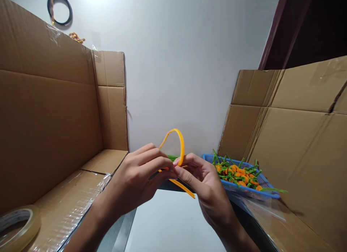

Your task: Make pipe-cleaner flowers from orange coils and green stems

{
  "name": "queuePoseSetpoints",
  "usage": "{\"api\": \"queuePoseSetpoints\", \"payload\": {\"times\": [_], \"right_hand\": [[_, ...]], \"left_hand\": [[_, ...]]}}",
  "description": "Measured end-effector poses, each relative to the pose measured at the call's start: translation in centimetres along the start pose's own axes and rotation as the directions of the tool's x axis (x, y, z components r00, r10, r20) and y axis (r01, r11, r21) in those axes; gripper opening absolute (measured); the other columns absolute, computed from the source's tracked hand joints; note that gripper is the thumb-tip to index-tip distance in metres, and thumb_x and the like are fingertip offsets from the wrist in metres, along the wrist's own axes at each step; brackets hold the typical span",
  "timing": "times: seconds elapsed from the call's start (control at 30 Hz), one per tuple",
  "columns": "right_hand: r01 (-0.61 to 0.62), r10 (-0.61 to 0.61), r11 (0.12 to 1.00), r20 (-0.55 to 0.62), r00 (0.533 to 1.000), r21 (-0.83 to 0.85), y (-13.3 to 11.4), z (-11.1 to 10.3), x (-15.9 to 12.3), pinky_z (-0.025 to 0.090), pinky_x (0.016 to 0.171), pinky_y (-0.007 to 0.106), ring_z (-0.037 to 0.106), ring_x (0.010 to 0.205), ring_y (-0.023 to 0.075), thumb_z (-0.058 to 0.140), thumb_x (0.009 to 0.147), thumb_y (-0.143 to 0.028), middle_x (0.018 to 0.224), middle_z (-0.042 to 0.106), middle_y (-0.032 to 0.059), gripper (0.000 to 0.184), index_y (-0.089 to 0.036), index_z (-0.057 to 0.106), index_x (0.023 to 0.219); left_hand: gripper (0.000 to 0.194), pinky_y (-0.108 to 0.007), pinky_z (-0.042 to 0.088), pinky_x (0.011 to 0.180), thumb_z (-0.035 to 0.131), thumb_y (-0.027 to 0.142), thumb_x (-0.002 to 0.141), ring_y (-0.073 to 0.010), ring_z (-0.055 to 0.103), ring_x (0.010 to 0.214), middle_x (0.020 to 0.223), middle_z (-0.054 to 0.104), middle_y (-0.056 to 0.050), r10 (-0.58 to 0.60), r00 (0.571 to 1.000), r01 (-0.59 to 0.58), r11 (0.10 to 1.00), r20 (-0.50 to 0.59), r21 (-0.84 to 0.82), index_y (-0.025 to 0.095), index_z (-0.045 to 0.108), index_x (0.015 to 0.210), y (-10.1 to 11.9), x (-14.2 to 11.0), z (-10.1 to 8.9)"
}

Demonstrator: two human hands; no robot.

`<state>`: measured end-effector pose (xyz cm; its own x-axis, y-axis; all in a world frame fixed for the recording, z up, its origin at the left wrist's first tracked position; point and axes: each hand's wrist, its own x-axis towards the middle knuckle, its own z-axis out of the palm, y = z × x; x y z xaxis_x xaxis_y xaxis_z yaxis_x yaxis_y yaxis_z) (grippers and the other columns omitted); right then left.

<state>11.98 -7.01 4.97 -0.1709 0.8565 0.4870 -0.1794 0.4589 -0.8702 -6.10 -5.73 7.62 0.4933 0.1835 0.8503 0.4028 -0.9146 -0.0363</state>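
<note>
One orange strip (182,145), pinched between both hands' fingers (181,169), looping above

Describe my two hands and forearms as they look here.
Both the left hand and the right hand are bare, without gloves. No sleeves, rings, watches or bracelets show. The fingers look slender.

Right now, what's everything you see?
Bent strip: one, orange, centre
Loose strips: some, orange, beneath
Green strips: several, green, behind
Basket: one, blue, right
Pieces: many, orange and green, in basket
Cardboard walls: two, brown, sides
Tape roll: one, yellowish, lower left
Board: one, white, bottom
Ring: one, black, upper left
Cord: some, red and yellow, near ring
Wall: one, grey, behind
Edging: one, purple, upper right
Plastic: some, clear, under basket
Left hand, right hand: two, bare, centre
</note>
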Motion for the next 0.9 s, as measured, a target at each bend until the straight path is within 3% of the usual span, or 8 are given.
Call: {"api": "queuePoseSetpoints", "payload": {"times": [0.1, 0.27, 0.33, 0.47, 0.57, 0.63, 0.77, 0.9], "right_hand": [[0.150, -0.163, 0.977, -0.076, 0.984, -0.154, 0.1, 0.0, -0.3, 0.050, 0.078, 0.030, 0.063, 0.085, 0.0171, 0.072, 0.085, -0.031, 0.088, 0.068, 0.0014, 0.007, -0.024, 0.071, 0.086], [0.363, -0.443, 0.814, -0.081, 0.893, -0.453, 0.2, -0.1, -1.0, 0.051, 0.078, 0.037, 0.063, 0.087, 0.0208, 0.068, 0.086, -0.020, 0.089, 0.069, 0.0034, 0.008, -0.027, 0.071, 0.090], [0.460, -0.561, 0.719, -0.045, 0.826, -0.521, 0.2, -0.2, -1.1, 0.051, 0.077, 0.039, 0.063, 0.087, 0.0215, 0.068, 0.085, -0.014, 0.090, 0.070, 0.0032, 0.018, -0.029, 0.070, 0.096], [0.590, -0.766, 0.436, 0.063, 0.639, -0.680, -0.3, -0.3, -1.1, 0.052, 0.076, 0.041, 0.063, 0.084, 0.0213, 0.069, 0.079, -0.004, 0.091, 0.071, 0.0014, 0.036, -0.031, 0.069, 0.104], [0.652, -0.826, 0.354, 0.102, 0.554, -0.671, -1.0, 0.0, -1.0, 0.055, 0.073, 0.037, 0.066, 0.085, 0.0197, 0.065, 0.080, 0.000, 0.088, 0.072, 0.0016, 0.033, -0.024, 0.069, 0.101], [0.647, -0.827, 0.361, 0.090, 0.555, -0.672, -1.2, 0.3, -1.1, 0.056, 0.073, 0.034, 0.068, 0.086, 0.0179, 0.063, 0.081, 0.000, 0.089, 0.073, 0.0020, 0.029, -0.022, 0.069, 0.099], [0.563, -0.778, 0.408, 0.049, 0.626, -0.719, -0.8, 0.9, -1.7, 0.056, 0.072, 0.026, 0.069, 0.078, 0.0133, 0.064, 0.083, -0.002, 0.088, 0.074, -0.0006, 0.027, -0.022, 0.070, 0.101], [0.509, -0.708, 0.517, -0.010, 0.706, -0.689, -0.1, 1.0, -1.8, 0.056, 0.075, 0.024, 0.071, 0.086, 0.0139, 0.066, 0.084, -0.007, 0.096, 0.075, -0.0004, 0.027, -0.025, 0.071, 0.103]], "left_hand": [[0.002, -0.025, 0.046, 0.059, 0.068, 0.015, 0.088, -0.0125, 0.055, 0.067, 0.075, 0.067, -0.001, -0.052, 0.998, 0.053, 0.998, -0.039, 0.023, 0.016, 0.067, 0.087, 0.5, 0.1, -0.1], [0.005, -0.023, 0.047, 0.057, 0.070, 0.015, 0.086, -0.0103, 0.058, 0.062, 0.070, 0.068, 0.001, -0.132, 0.981, 0.131, 0.991, -0.144, -0.015, 0.017, 0.068, 0.083, 1.3, 0.3, 0.2], [0.005, -0.022, 0.049, 0.057, 0.070, 0.013, 0.085, -0.0094, 0.059, 0.061, 0.069, 0.069, 0.002, -0.156, 0.966, 0.150, 0.988, -0.206, -0.046, 0.017, 0.068, 0.082, 1.6, 0.4, 0.6], [0.009, -0.020, 0.052, 0.061, 0.072, 0.008, 0.082, -0.0080, 0.063, 0.062, 0.071, 0.071, 0.003, -0.180, 0.921, 0.152, 0.983, -0.346, -0.106, 0.017, 0.069, 0.081, 2.0, 0.3, 1.7], [0.015, -0.018, 0.054, 0.065, 0.074, 0.005, 0.079, -0.0078, 0.067, 0.066, 0.076, 0.073, 0.003, -0.227, 0.877, 0.156, 0.968, -0.424, -0.195, 0.018, 0.069, 0.084, 2.1, 0.0, 2.8], [0.017, -0.018, 0.057, 0.067, 0.075, 0.005, 0.079, -0.0089, 0.069, 0.071, 0.079, 0.074, 0.003, -0.318, 0.836, 0.183, 0.930, -0.447, -0.319, 0.019, 0.069, 0.087, 2.2, -0.3, 3.7], [0.017, -0.016, 0.059, 0.070, 0.074, 0.008, 0.081, -0.0093, 0.071, 0.073, 0.081, 0.074, 0.003, -0.506, 0.731, 0.220, 0.810, -0.457, -0.544, 0.021, 0.070, 0.090, 2.3, -0.5, 5.1], [0.008, -0.014, 0.058, 0.067, 0.074, 0.014, 0.082, -0.0084, 0.070, 0.071, 0.079, 0.073, 0.003, -0.647, 0.645, 0.218, 0.666, -0.407, -0.713, 0.020, 0.069, 0.085, 2.8, -0.3, 5.6]]}}
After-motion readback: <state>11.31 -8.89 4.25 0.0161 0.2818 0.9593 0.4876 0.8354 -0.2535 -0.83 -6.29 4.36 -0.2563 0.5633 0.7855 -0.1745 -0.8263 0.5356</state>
